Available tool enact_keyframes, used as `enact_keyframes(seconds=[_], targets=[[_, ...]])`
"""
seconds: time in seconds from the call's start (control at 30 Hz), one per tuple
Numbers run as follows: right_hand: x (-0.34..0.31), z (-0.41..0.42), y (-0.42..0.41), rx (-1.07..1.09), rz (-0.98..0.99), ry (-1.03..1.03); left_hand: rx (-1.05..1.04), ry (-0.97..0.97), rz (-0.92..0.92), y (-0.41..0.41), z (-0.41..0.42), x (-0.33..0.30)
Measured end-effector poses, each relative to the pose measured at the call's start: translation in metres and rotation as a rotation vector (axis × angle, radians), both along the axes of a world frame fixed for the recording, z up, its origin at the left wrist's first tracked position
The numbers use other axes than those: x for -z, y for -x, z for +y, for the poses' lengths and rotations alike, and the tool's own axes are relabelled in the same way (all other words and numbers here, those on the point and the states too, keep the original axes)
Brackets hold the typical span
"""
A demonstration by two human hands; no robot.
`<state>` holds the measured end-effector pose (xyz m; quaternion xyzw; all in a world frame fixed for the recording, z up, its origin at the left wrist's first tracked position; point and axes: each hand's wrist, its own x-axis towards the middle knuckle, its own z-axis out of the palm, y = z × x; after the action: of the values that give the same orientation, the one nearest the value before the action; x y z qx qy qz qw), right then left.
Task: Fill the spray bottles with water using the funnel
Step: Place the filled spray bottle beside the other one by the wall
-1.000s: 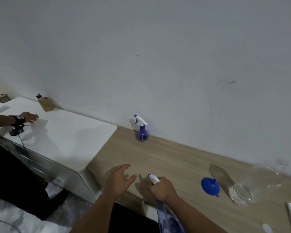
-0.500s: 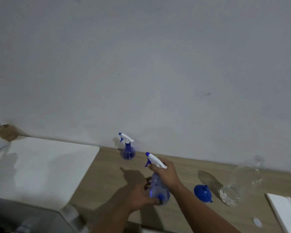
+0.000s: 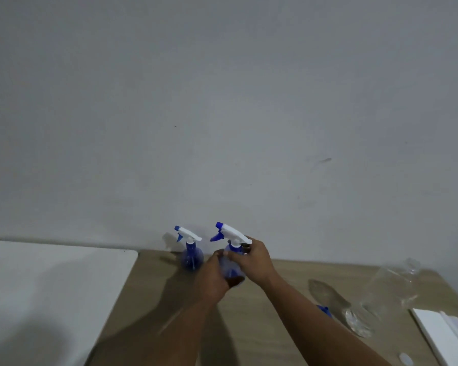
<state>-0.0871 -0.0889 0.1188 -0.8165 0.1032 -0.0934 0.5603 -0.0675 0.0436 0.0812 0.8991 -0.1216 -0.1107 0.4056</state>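
I hold a blue spray bottle [image 3: 230, 262] with a white trigger head upright over the wooden table [image 3: 280, 339]. My left hand [image 3: 216, 273] wraps its round body. My right hand [image 3: 254, 257] grips the neck just under the trigger head. A second blue spray bottle [image 3: 191, 253] stands on the table by the wall, just left of the held one. The blue funnel [image 3: 324, 310] shows only as a small piece behind my right forearm. A clear plastic water bottle [image 3: 381, 294] with a little water leans at the right.
A white tabletop [image 3: 50, 291] adjoins the wooden one on the left. A white flat object [image 3: 444, 334] lies at the right edge, with a small white cap [image 3: 405, 359] in front of it. A grey wall [image 3: 222, 114] closes the back.
The held spray bottle came up from the table's front edge and moved back beside the second bottle. My left hand closed around its body. The view turned right.
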Motion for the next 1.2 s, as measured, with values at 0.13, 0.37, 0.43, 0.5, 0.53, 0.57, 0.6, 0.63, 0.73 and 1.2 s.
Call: enact_keyframes(seconds=[0.13,0.37,0.43,0.5,0.53,0.57,0.6,0.63,0.73,1.2], targets=[[0.029,-0.008,-0.041,0.063,0.078,-0.004,-0.062,0.134,0.031,-0.036,-0.005,0.033],[0.093,-0.016,-0.100,0.056,0.111,0.049,-0.147,0.083,0.044,-0.085,-0.026,0.081],[0.106,-0.017,-0.108,0.068,0.122,0.039,-0.159,0.044,0.056,-0.091,-0.027,0.088],[0.114,-0.019,-0.114,0.099,0.114,0.029,-0.161,0.019,0.052,-0.093,-0.022,0.091],[0.116,-0.019,-0.115,0.107,0.112,0.024,-0.164,0.026,0.043,-0.092,-0.018,0.094],[0.117,-0.017,-0.114,0.107,0.120,0.022,-0.169,0.010,0.040,-0.089,-0.013,0.096],[0.117,-0.014,-0.110,0.111,0.128,0.022,-0.183,-0.002,0.030,-0.086,-0.007,0.099],[0.117,-0.010,-0.104,0.133,0.138,0.029,-0.208,-0.027,0.032,-0.081,0.001,0.100],[0.118,0.006,-0.069,0.341,0.115,-0.010,-0.291,-0.045,-0.036,-0.066,0.028,0.104],[0.145,0.110,-0.133,0.062,0.127,-0.046,-0.237,-0.239,-0.189,-0.139,0.091,0.147]])
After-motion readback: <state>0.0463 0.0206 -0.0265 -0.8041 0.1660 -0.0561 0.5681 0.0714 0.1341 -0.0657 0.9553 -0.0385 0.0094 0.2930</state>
